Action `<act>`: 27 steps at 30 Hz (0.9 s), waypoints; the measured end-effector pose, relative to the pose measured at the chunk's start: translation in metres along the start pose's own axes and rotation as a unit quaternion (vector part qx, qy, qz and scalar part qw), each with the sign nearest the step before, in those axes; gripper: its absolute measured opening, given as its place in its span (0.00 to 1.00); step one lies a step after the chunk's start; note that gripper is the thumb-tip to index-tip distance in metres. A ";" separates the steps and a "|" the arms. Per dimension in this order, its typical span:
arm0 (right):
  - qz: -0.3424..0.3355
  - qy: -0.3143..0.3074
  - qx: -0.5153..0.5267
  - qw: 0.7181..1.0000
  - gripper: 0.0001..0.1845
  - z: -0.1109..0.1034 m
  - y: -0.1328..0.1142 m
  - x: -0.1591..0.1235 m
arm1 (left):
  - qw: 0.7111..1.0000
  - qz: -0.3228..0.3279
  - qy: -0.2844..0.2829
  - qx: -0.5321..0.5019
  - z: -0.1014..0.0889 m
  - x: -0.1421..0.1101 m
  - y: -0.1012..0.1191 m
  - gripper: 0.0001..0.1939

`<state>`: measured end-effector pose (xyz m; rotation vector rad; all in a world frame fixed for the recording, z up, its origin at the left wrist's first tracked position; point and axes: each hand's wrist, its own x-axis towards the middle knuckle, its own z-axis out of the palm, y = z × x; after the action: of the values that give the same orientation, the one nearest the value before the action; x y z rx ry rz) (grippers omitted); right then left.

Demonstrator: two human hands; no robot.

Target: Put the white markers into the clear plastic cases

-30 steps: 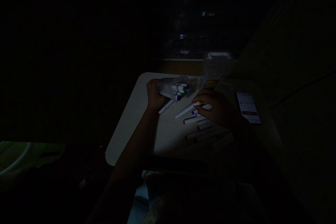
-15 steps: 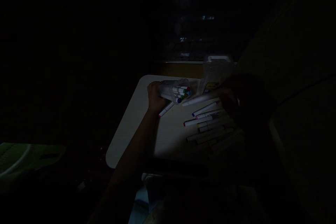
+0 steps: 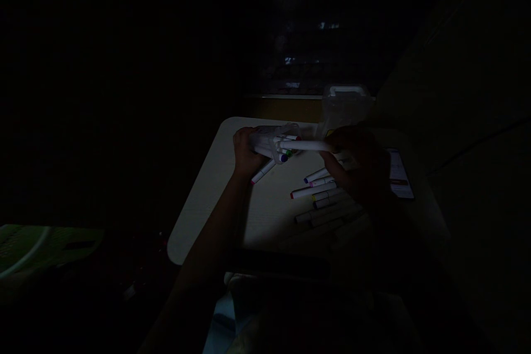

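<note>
My left hand (image 3: 245, 152) is wrapped round a clear plastic case (image 3: 265, 139), tipped on its side with its mouth to the right. Several white markers with coloured ends, one of them a green-ended marker (image 3: 288, 152), lie inside it. Between the fingers of my right hand (image 3: 350, 163) is a white marker (image 3: 305, 145), its far end at the case's mouth. Whether that end is inside or just in front, I cannot tell. Below the left hand lies a loose red-ended marker (image 3: 263, 172). Several more markers (image 3: 313, 191) are spread under my right hand, partly in shadow.
The scene is very dark. A clear container with a white handle (image 3: 346, 102) stands at the back of the white table (image 3: 199, 193). A lit phone (image 3: 400, 174) lies on the right side. Something green (image 3: 45, 249) shows at the lower left.
My right hand has moved left with the white marker, bringing its end to the case's mouth. The phone has come into view behind the hand. My left hand has stayed put.
</note>
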<state>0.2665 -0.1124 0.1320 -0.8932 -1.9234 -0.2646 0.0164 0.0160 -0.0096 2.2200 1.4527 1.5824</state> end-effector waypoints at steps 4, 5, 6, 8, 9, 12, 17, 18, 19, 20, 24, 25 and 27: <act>-0.005 -0.022 0.007 1.000 0.12 0.008 0.003 -0.003 | 1.000 0.000 0.001 0.007 0.001 -0.001 -0.001 0.27; -0.002 -0.033 0.009 0.999 0.12 0.010 0.004 -0.004 | 1.000 0.002 0.006 0.011 0.001 -0.001 -0.002 0.27; 0.003 -0.045 0.011 0.999 0.13 0.011 0.005 -0.005 | 1.000 0.005 0.013 0.012 0.002 -0.001 -0.002 0.27; 0.014 -0.070 0.016 0.997 0.13 0.014 0.006 -0.007 | 0.999 0.016 0.026 0.010 0.002 -0.001 -0.001 0.28; 0.018 -0.080 0.021 0.996 0.13 0.015 0.007 -0.008 | 0.999 0.021 0.032 0.009 0.003 -0.001 -0.001 0.28; 0.019 -0.098 0.032 0.995 0.11 0.018 0.008 -0.008 | 0.999 0.035 0.038 0.011 0.003 -0.001 -0.001 0.27; 0.017 -0.097 0.047 0.994 0.08 0.018 0.010 -0.008 | 0.998 0.043 0.046 0.005 0.003 -0.001 -0.003 0.26; 0.030 -0.103 0.043 0.993 0.07 0.017 0.011 -0.008 | 0.998 0.040 0.044 0.004 0.003 -0.001 -0.003 0.26; 0.048 -0.113 0.037 0.992 0.07 0.017 0.012 -0.009 | 0.998 0.039 0.041 0.003 0.003 -0.001 -0.004 0.26; 0.069 -0.126 0.028 0.989 0.06 0.016 0.013 -0.009 | 0.998 0.039 0.039 0.004 0.003 -0.001 -0.004 0.26; 0.144 -0.161 0.008 0.976 0.07 0.016 0.019 -0.011 | 0.999 0.032 0.043 0.004 0.003 -0.001 -0.003 0.26; 0.154 -0.171 0.006 0.973 0.07 0.016 0.022 -0.012 | 0.999 0.026 0.042 0.001 0.003 -0.001 -0.003 0.26; 0.172 -0.198 0.003 0.965 0.07 0.019 0.027 -0.014 | 0.999 0.012 0.042 0.000 0.003 0.000 -0.001 0.26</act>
<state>0.2754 -0.0898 0.1058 -1.3334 -2.0785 0.1402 0.0178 0.0173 -0.0115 2.2036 1.4510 1.7039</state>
